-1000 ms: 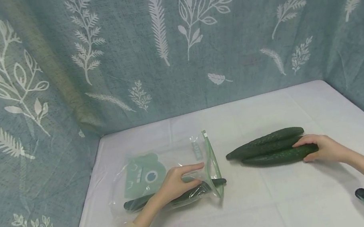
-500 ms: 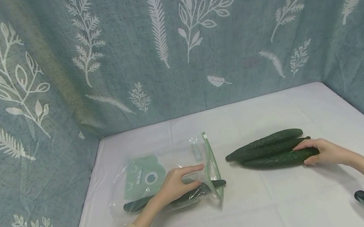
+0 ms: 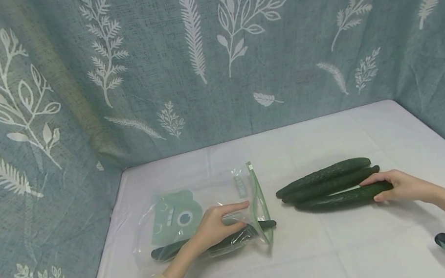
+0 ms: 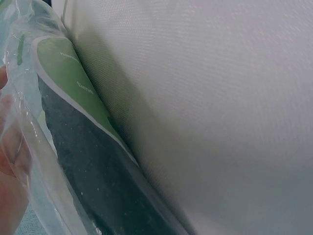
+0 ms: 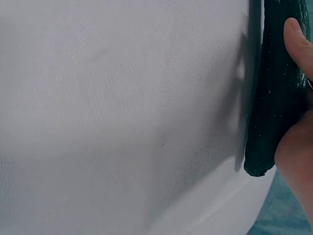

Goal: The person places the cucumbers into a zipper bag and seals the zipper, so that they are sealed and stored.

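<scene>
While I watch from the head camera, the left hand (image 3: 215, 224) has the clear plastic bag (image 3: 173, 214) pinched near its mouth, thumb on one side and fingers on the other. Bag lies flat on the left part of the white table (image 3: 291, 276), mouth facing right, green edges apart. One bagged cucumber (image 3: 240, 238) lies lengthwise along the near side, right end at the mouth. My left wrist view backs that up: dark cucumber behind film, beside a green printed patch (hand only partly in shot there).

Right hand (image 3: 400, 185) grips the right end of the nearest cucumber (image 3: 336, 200); I see the thumb pressed on its skin in the right wrist view. That cucumber lies just in front of the middle cucumber (image 3: 333, 185), close at the left, with a sliver of white showing between them toward the right. The far cucumber (image 3: 327, 174) sits against the middle one. All three are right of the bag, well apart from it. Behind the table I've got a blue-green curtain (image 3: 170, 44) with white leaf prints.
</scene>
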The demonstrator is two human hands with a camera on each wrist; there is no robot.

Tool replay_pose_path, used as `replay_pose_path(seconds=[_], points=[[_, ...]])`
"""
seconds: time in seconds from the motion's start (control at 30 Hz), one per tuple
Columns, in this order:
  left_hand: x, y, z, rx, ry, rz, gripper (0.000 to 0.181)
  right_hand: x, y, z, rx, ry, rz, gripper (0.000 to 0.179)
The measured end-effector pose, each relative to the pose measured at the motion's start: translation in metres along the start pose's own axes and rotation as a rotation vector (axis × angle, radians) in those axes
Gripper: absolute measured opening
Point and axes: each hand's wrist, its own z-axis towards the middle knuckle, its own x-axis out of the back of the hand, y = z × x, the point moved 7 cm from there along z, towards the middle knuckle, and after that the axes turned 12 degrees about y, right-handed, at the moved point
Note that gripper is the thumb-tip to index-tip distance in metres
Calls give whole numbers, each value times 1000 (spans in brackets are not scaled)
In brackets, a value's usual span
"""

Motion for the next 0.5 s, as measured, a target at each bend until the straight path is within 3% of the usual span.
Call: replay_pose_path(seconds=[0.27, 0.5], points=[[0, 0, 0, 12, -3, 2, 45, 3, 3, 0, -117, 15, 50, 49], [0, 1, 0, 7, -1, 7, 45, 3, -1, 0, -127, 11, 80, 49]])
